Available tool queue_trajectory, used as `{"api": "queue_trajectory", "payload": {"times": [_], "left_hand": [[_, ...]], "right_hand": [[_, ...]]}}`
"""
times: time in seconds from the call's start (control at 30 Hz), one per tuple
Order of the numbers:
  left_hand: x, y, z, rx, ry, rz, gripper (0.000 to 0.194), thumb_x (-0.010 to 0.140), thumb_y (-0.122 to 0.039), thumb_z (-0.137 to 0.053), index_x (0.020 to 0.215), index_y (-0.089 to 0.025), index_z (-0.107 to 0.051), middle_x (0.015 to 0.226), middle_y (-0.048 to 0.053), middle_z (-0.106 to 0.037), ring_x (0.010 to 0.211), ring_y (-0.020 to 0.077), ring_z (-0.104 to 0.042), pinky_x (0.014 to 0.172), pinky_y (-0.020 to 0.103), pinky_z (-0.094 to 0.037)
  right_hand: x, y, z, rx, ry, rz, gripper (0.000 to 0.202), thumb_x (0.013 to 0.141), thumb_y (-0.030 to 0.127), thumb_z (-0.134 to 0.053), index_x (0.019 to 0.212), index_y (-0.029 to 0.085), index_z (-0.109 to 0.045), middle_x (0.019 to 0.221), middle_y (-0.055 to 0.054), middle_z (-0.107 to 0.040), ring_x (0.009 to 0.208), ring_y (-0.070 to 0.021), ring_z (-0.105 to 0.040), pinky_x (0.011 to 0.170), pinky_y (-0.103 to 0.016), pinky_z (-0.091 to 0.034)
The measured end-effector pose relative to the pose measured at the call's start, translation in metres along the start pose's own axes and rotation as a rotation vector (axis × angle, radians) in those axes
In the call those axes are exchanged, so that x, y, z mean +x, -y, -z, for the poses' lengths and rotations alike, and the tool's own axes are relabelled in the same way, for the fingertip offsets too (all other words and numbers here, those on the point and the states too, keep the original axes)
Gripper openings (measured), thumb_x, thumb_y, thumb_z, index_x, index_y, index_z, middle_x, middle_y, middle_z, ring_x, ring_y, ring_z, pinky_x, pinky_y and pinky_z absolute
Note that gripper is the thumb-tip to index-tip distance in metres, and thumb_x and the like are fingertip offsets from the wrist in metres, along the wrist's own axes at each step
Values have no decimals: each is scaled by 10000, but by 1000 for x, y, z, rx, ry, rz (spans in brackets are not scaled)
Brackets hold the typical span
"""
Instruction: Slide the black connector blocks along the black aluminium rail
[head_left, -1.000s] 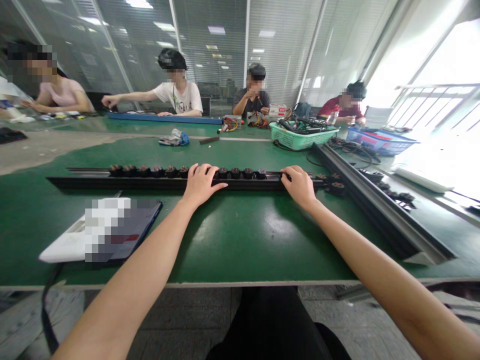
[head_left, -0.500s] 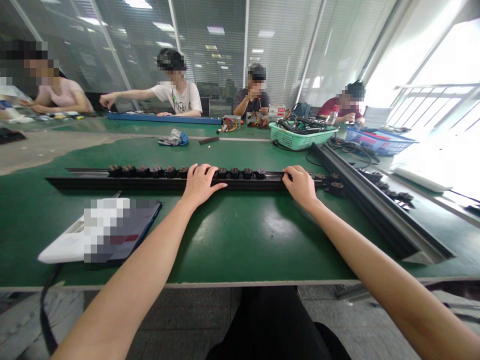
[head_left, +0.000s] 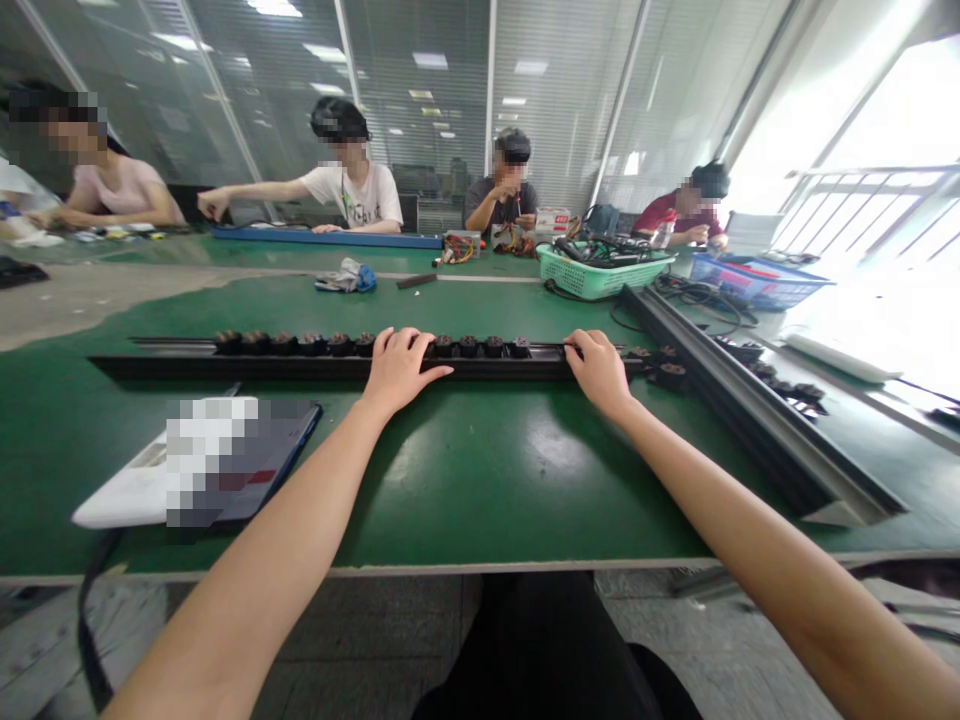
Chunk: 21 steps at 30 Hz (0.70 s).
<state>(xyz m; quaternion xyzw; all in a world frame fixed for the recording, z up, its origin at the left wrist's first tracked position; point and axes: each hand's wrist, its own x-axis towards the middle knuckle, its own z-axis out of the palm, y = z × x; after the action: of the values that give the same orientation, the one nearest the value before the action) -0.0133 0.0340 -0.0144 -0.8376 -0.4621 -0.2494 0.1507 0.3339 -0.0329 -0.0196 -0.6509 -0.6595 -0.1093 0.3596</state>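
Head view: I have both hands on the black rail (head_left: 225, 370), which lies across the green table (head_left: 487, 470).
My left hand (head_left: 400, 370) rests spread over the rail's middle, thumb apart from the fingers, among the round black sockets (head_left: 468, 346); my right hand (head_left: 598, 365) curls at the rail near its right end, though I cannot tell whether it grips; a second rail (head_left: 720, 395) lies at an angle to the right.
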Motion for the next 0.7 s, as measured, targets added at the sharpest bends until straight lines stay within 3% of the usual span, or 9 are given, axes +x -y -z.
{"api": "queue_trajectory", "payload": {"times": [0.37, 0.7], "left_hand": [[0, -1, 2, 20, 15, 5, 567, 962, -615, -579, 1336, -190, -596, 1303, 149, -615, 1287, 327, -538, 1230, 489, -238], [0, 0, 1, -17, 4, 8, 564, 958, -636, -568, 1350, -232, -594, 1299, 133, -608, 1289, 327, -525, 1232, 501, -233]], "right_hand": [[1, -2, 0, -39, -6, 33, 195, 998, 257, -491, 975, 223, -682, 1049, -116, -707, 1000, -277, -598, 830, -349, -443], [0, 1, 5, -80, -3, 8, 212, 987, 262, -479, 957, 236, -687, 999, -107, -701, 970, -274, -565, 794, -343, -423]]}}
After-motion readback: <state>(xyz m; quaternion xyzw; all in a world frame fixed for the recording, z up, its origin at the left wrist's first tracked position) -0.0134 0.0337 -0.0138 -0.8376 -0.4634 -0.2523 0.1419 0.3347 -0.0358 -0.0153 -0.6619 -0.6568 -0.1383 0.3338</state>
